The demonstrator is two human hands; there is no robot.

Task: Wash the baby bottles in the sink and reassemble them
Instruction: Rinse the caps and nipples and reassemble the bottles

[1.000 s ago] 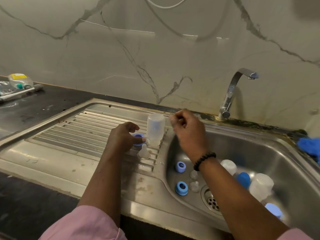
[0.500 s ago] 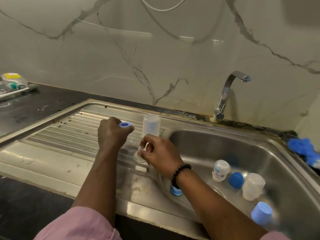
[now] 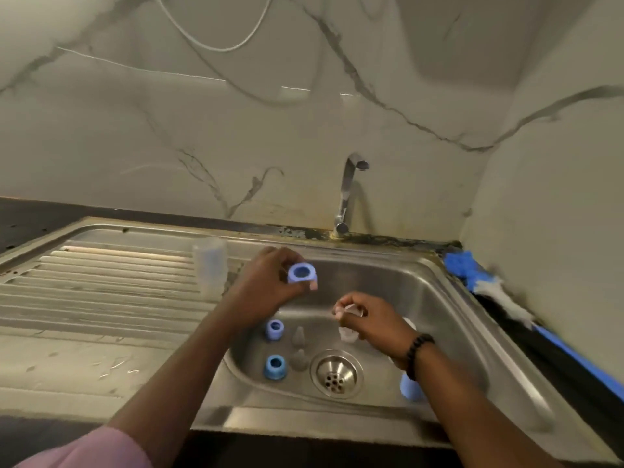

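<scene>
Three blue collar rings are counted: one (image 3: 301,273) held up at 12 o'clock of the drain, two (image 3: 274,329) (image 3: 275,366) at its 9 o'clock. Two clear teats (image 3: 298,337) (image 3: 298,360) are seen beside them. One clear bottle (image 3: 210,269) is counted, and one blue cap (image 3: 410,390).

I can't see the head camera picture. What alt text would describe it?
Over a steel sink, a person's left hand holds a blue bottle ring while the right hand pinches a clear teat. Two more blue rings lie by the drain; a clear bottle stands on the drainboard.
</scene>
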